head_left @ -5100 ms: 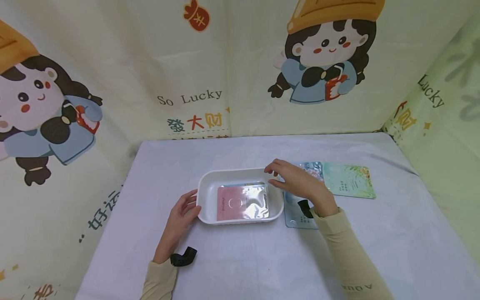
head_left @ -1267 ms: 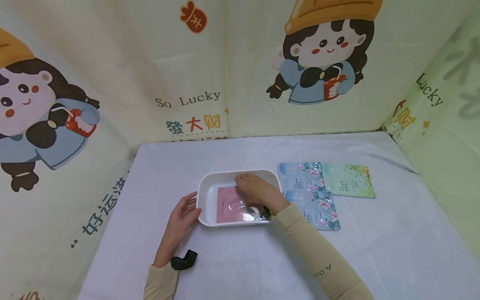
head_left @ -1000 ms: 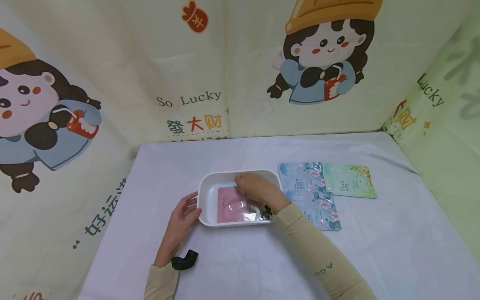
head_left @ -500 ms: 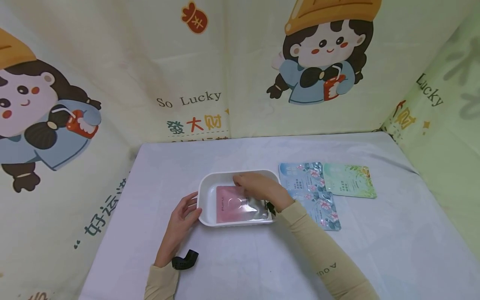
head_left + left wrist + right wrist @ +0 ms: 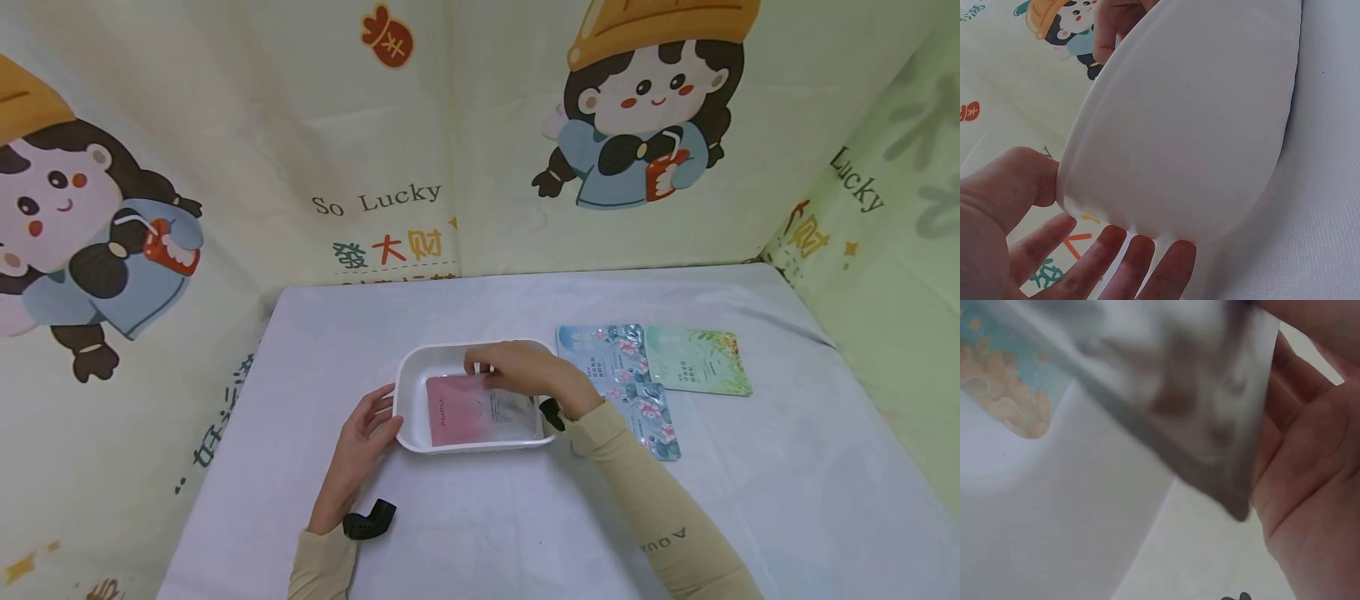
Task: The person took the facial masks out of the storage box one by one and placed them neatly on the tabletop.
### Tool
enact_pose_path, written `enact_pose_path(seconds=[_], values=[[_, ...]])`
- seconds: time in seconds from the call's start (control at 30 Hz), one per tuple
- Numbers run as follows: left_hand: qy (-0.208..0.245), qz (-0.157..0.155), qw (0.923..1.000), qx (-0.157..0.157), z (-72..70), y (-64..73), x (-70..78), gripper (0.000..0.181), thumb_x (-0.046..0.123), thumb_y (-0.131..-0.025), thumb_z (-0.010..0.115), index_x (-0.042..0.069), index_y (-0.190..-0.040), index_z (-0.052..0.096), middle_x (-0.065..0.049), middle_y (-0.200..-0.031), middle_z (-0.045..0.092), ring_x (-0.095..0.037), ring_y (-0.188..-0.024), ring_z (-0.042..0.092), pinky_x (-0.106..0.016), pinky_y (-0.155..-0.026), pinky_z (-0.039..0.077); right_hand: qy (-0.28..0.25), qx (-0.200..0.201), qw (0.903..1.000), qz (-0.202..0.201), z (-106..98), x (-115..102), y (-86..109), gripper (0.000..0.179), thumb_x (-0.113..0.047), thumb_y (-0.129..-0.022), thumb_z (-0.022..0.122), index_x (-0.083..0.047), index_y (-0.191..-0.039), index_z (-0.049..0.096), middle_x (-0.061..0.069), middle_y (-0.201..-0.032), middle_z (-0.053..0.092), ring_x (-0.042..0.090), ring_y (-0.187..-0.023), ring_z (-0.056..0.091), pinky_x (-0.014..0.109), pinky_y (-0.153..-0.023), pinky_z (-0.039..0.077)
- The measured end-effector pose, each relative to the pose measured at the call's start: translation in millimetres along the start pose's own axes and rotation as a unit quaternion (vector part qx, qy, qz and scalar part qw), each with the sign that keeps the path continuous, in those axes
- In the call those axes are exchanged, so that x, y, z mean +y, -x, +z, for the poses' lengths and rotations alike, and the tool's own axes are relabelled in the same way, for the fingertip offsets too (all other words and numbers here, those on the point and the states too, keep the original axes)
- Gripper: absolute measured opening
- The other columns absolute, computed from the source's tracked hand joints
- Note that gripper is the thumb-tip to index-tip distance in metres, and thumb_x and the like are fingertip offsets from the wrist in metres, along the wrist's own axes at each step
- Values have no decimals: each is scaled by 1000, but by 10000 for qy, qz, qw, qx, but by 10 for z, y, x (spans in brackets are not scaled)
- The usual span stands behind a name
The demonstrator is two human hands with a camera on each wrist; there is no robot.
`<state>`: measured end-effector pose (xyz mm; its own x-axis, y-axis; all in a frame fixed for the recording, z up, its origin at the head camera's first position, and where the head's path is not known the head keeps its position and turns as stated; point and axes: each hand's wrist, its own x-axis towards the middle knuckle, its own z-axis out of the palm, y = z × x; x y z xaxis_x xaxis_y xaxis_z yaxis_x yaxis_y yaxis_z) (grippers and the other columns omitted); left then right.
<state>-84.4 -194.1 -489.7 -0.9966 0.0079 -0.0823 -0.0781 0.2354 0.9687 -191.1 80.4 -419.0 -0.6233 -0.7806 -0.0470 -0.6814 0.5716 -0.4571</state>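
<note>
A pink-and-silver sheet mask packet [image 5: 459, 410] is in the white plastic tray [image 5: 411, 385]. My right hand [image 5: 517, 367] reaches over the tray's far side and pinches this packet by its far edge. In the right wrist view the silver part of the packet [image 5: 1172, 381] is tilted up beside the palm. Under it, a teal packet with an orange pattern [image 5: 1007, 387] lies on the tray floor. At the tray's left end my left hand [image 5: 367, 429] holds on, thumb at the rim and fingers spread against the outer wall [image 5: 1172, 137].
Right of the tray, two blue floral sheet mask packets [image 5: 596, 346] and a green one [image 5: 697, 358] lie flat on the white tablecloth [image 5: 480, 525]. The lower blue packet is partly behind the right forearm. A printed curtain [image 5: 495, 167] stands behind the table.
My right hand came from above the tray's right side down onto the pink packet. Over the last half second the packet's far edge has lifted and shifted slightly left. The left hand stays put.
</note>
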Motion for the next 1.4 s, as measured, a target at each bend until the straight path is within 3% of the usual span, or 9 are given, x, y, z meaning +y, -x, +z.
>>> enact_pose_path(seconds=[0.3, 0.6, 0.8, 1.0, 1.13, 1.4], values=[[57, 22, 10000, -73, -12, -9, -1, 53, 27, -86, 65, 24, -134, 44, -7, -127, 50, -24, -115, 50, -23, -82, 50, -774, -103, 9969, -133, -97, 27, 98, 20, -12, -89, 61, -23, -105, 56, -7, -93, 61, 7, -81, 55, 23, -69, 48], [24, -30, 10000, -44, -8, -6, 16, 52, 27, -86, 66, 29, -133, 44, -2, -127, 50, -21, -115, 50, -24, -82, 50, -900, -26, 9958, -137, -215, 28, 188, 20, -11, -89, 61, -21, -105, 56, -6, -94, 61, 10, -84, 56, 22, -69, 49], [84, -17, 9999, -112, -2, -12, 18, 54, 25, -86, 65, 24, -135, 42, -6, -128, 48, -24, -115, 50, -25, -80, 51, -978, 142, 9951, -39, -288, 34, 266, 22, -10, -89, 60, -23, -107, 56, -8, -99, 61, 6, -89, 57, 22, -76, 48], [249, -211, 9993, -191, -6, 23, 156, 54, 18, -87, 64, 20, -136, 41, -9, -129, 47, -27, -116, 49, -23, -79, 51, -997, 242, 9947, -37, -359, 21, 315, 21, -10, -90, 58, -23, -107, 55, -8, -98, 62, 6, -88, 57, 23, -74, 49], [258, -176, 9992, -236, -6, 54, 239, 54, 15, -88, 63, 15, -137, 39, -13, -130, 46, -31, -117, 48, -23, -80, 51, -958, 318, 9948, -132, -426, -7, 333, 21, -10, -90, 59, -22, -106, 56, -7, -97, 63, 5, -88, 58, 24, -76, 49], [62, -192, 9998, -65, -13, -1, 58, 54, 29, -85, 66, 28, -134, 43, -3, -128, 48, -22, -115, 50, -23, -82, 50, -962, 420, 9944, -103, -553, -45, 377, 21, -10, -90, 59, -22, -107, 56, -9, -99, 62, 5, -89, 58, 24, -79, 49]])
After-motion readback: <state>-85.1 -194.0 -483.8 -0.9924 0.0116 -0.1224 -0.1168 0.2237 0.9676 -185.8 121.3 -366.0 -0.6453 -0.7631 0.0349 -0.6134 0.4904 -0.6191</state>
